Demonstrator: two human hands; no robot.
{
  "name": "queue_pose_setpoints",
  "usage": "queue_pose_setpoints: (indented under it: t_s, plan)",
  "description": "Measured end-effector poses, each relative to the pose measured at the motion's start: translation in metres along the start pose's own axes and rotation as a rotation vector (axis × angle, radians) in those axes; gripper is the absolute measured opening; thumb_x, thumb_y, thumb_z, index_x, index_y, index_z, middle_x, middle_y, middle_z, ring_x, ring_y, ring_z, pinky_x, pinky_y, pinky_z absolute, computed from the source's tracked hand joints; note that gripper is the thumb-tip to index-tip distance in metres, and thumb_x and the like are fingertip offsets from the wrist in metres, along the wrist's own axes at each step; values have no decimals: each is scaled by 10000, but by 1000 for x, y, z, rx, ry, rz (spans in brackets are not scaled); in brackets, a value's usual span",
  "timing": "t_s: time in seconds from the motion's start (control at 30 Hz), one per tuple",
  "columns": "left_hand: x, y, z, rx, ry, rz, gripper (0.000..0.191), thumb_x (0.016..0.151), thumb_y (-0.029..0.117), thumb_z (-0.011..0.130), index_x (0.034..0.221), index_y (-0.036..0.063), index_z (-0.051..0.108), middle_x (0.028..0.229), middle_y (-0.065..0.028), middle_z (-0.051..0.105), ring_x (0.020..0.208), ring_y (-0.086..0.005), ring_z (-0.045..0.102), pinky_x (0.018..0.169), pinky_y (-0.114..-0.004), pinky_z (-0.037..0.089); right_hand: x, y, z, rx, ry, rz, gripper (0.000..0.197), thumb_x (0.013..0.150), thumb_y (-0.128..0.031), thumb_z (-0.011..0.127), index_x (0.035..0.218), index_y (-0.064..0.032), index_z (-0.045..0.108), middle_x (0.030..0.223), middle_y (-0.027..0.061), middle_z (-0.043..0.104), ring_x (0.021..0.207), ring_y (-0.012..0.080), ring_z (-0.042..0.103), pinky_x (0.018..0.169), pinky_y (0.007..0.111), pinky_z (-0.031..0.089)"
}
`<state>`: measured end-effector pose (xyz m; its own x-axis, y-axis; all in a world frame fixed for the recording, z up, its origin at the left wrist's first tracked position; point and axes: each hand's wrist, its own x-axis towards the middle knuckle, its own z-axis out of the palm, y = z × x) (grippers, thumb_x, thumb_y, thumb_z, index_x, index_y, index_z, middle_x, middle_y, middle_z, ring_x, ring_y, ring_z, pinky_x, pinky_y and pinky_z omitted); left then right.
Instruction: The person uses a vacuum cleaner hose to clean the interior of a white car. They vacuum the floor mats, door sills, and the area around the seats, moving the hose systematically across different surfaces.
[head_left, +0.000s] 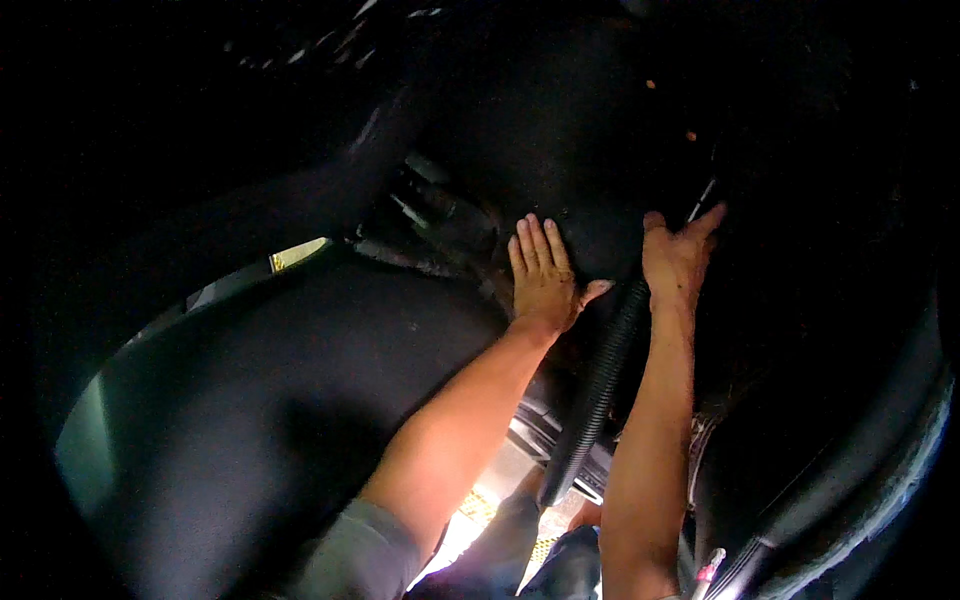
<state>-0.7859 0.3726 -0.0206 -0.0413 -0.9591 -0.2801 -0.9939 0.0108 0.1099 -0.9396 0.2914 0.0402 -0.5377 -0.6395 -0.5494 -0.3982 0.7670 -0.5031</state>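
My left hand (541, 274) lies palm down on a dark surface, its fingers straight and close together and its thumb out to the side. To its right, my right hand (679, 255) is around the upper end of a black corrugated hose (600, 390), thumb and forefinger apart. The rest of its fingers are lost in the dark. From that hand the hose slopes down between my forearms towards my legs. Just beyond the right fingertips shows a thin bright strip (702, 199); I cannot tell what it belongs to.
This appears to be a dark vehicle interior. A large smooth black surface (360, 337), perhaps a seat, curves along the left. Dark fittings (420, 202) sit beyond the left hand. A door sill (536, 427) crosses below, with brightly lit ground outside. Two small orange spots (691, 136) show ahead.
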Motion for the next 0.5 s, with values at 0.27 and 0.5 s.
queue_pose_setpoints:
  t_s: [0.27,0.5]
  plan:
    - [7,3,1,145,-187,-82,1171,931,739,494,1614,-87,21,1685,-331,-46,1573,-471,-79,1264,-566,-15,-30,-2,-14,20,-285,-99,842,985,-332,583,1633,-28,140,1389,370,555,1273,495,578,1124,485,445]
    - [1,-2,5,139,-98,-40,1213,892,793,472,1602,-109,79,1677,-349,13,1573,-482,-18,1265,-576,26,-51,-10,-72,106,-318,-325,759,955,-346,617,1563,25,356,1383,349,565,1290,478,570,1100,496,458]
